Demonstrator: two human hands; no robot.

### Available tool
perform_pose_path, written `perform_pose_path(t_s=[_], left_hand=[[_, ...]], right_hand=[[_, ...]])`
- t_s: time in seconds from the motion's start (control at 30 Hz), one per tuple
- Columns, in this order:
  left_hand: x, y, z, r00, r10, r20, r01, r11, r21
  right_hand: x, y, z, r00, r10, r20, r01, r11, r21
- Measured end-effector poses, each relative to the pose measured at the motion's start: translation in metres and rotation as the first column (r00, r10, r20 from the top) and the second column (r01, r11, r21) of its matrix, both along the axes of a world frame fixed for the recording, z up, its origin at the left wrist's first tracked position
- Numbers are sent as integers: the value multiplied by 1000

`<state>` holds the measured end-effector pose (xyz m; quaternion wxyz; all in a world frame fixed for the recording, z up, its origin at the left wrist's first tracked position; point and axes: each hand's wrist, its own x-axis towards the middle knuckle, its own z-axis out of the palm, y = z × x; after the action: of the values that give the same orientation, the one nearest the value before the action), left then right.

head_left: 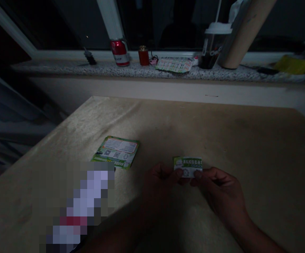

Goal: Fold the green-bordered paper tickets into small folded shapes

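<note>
A small green and white printed paper (188, 166), with lettering along its top, is held above the table. My left hand (161, 179) pinches its lower left edge, thumb in front. At the lower right edge my right hand (219, 188) pinches the same paper, its thumb also on the front. Whether the paper is folded or a single card I cannot tell. To the left of my hands, a larger green and white leaflet (119, 151) with printed text and square codes lies flat on the table.
The tan-covered table (221, 133) reaches toward a window sill. On the sill stand a red can (119, 52), a small red container (143, 56), a lidded cup with a straw (212, 45) and a cardboard tube (244, 35). A blurred-out object (86, 200) lies at lower left.
</note>
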<state>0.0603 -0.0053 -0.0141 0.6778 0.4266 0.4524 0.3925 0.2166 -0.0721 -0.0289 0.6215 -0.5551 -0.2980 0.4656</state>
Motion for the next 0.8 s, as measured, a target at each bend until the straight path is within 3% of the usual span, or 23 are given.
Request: perform_pose_path(t_s=[0.6,0.8], left_hand=[[0,-1,3,999,14,-31,-13,999,29],[-2,3,3,1000,9,-23,-7,998,60]], right_hand=[[1,0,2,996,-48,77,52,998,-42],[6,4,9,997,15,73,-11,998,-61]])
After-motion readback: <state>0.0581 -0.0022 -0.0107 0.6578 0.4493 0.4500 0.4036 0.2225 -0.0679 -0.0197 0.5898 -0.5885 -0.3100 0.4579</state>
